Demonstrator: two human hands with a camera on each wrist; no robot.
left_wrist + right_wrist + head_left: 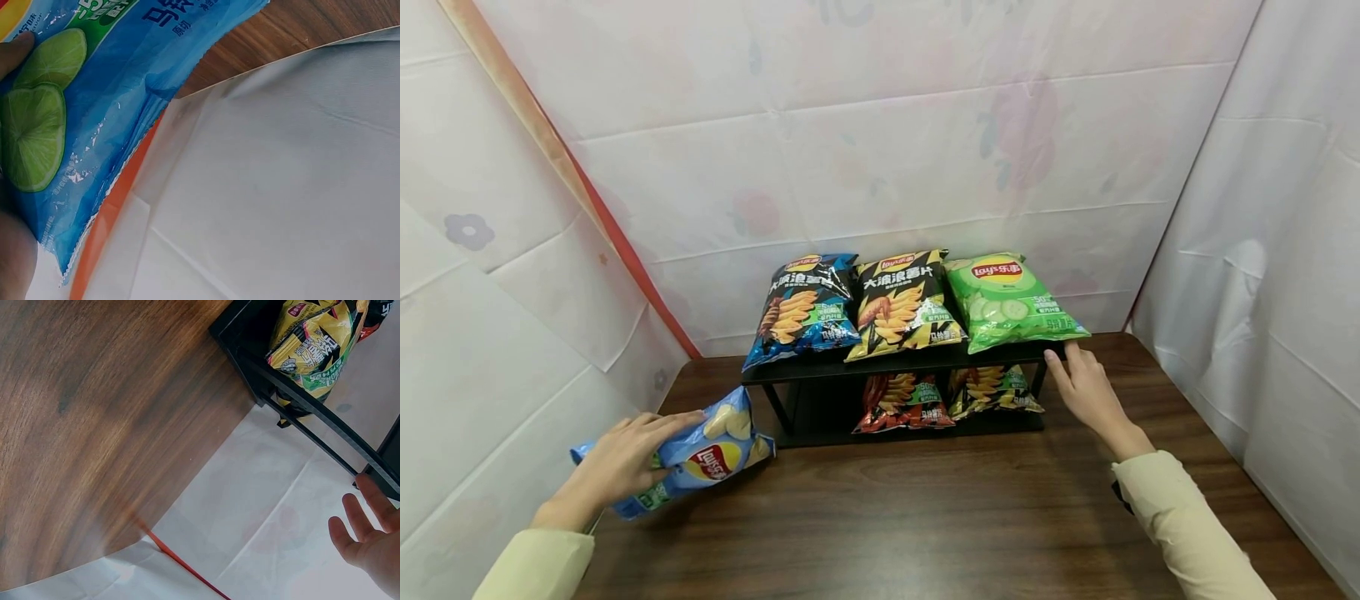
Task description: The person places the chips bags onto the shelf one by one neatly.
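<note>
My left hand [625, 462] grips a light blue bag of potato chips [718, 454], tilted over the table left of a black two-tier rack [880, 364]. Lime slices printed on this bag show up close in the left wrist view, with part of the thumb on it. At the rack's right end, the fingertips of my right hand [1090, 396] touch the upper shelf near its corner; the fingers are fairly straight and hold nothing. Along the top tier lie a dark blue chip bag [808, 304], a black-and-yellow one [902, 304] and a green one [1007, 300].
On the lower tier sit a red chip bag [904, 404] and a yellow-and-black chip bag [996, 392], both partly hidden by the upper shelf. Bare wooden table [880, 517] lies in front. White patterned sheets [865, 150] hang behind and at both sides.
</note>
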